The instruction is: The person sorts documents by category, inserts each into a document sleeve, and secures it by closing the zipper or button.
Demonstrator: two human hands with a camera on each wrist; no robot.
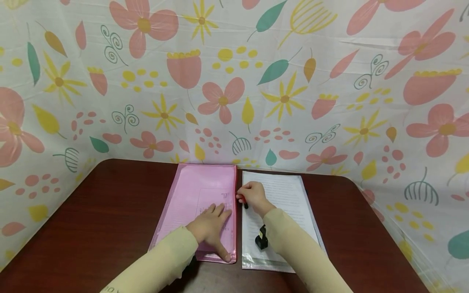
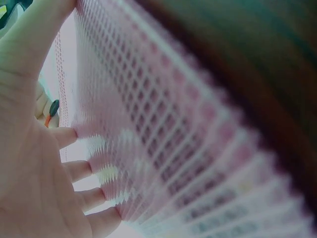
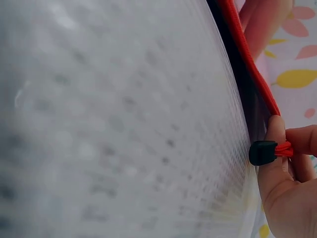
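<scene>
A pink see-through zip pouch lies on the table with a printed sheet showing through it. My left hand rests on its lower right part, fingers spread and thumb near the bottom corner. In the left wrist view the fingertips touch the ribbed plastic. My right hand is at the pouch's right edge and pinches a zipper pull, a red cord with a black end. The red zipper runs along that edge up to the pinching fingers.
A clear pouch with a printed white sheet lies just right of the pink one, partly under my right forearm. A small black piece shows beside the right cuff. The dark red table ends at a flower-print cloth behind.
</scene>
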